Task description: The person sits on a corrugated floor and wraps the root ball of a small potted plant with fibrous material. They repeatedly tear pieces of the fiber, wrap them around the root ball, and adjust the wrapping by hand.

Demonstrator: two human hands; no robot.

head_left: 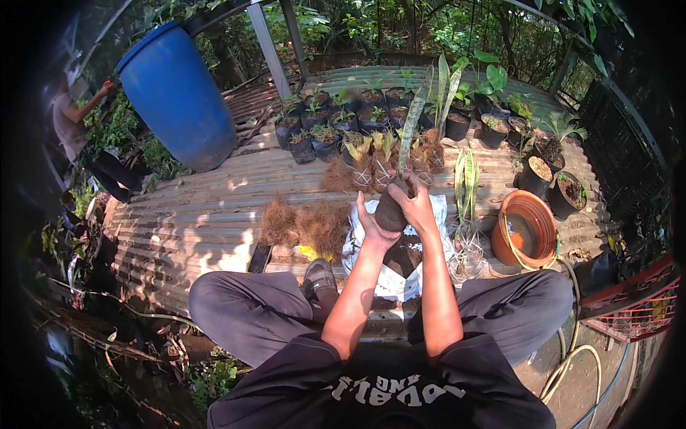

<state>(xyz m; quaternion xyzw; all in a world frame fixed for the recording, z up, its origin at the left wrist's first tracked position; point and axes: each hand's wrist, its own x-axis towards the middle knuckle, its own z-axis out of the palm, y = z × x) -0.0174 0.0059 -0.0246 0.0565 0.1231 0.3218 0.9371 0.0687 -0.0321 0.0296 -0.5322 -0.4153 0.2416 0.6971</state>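
Between my two hands is a snake plant (410, 132) whose tall mottled leaf points up and away from me. A dark, rounded ball of soil (391, 214) surrounds its base. My left hand (375, 227) cups the ball from the left and below. On the right side and top, my right hand (416, 206) presses around it near the leaf's foot. Below them lies a white sack (382, 281) with dark loose soil (404, 259) on it. Brown coconut fibre (314, 223) sits in clumps left of the sack. Another snake plant (467, 187) lies at its right.
Beyond my hands stand several fibre-wrapped plants tied with string (361, 166) and rows of black-bagged seedlings (325, 143). An orange pot (501, 239) holding water is at right, near a hose (574, 286) and red crate (636, 304). A blue barrel (179, 96) and another person (75, 118) are at far left.
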